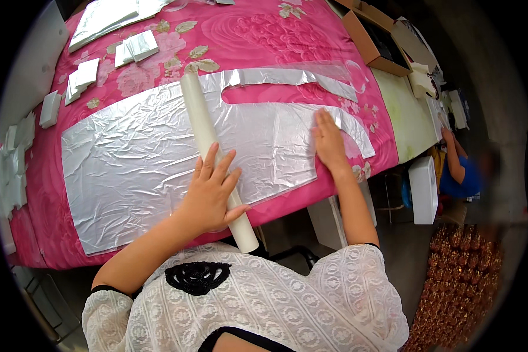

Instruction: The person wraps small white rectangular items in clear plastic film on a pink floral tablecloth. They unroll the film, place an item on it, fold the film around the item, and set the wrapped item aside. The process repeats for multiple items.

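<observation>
Across the table lies a thin, crinkled, silvery plastic sheet [129,158], wide at the left, with a long cut-out and curved strips at its right end. A pale, smooth cylindrical tube [198,111] rests crosswise over its middle, the near end jutting past the table edge. My left hand [210,196] lies on the tube with fingers spread and thumb out to the right. My right hand [328,138] is laid flat on the sheet's right part, beside the curved end, fingers extended. Neither hand grips anything.
A pink floral cloth [276,35] covers the table. Folded silvery packets [138,46] lie at the far left, near a larger silvery stack [108,20]. An open cardboard box [376,44] stands far right. Beyond it sits a person in blue [460,176], near a white box [422,190].
</observation>
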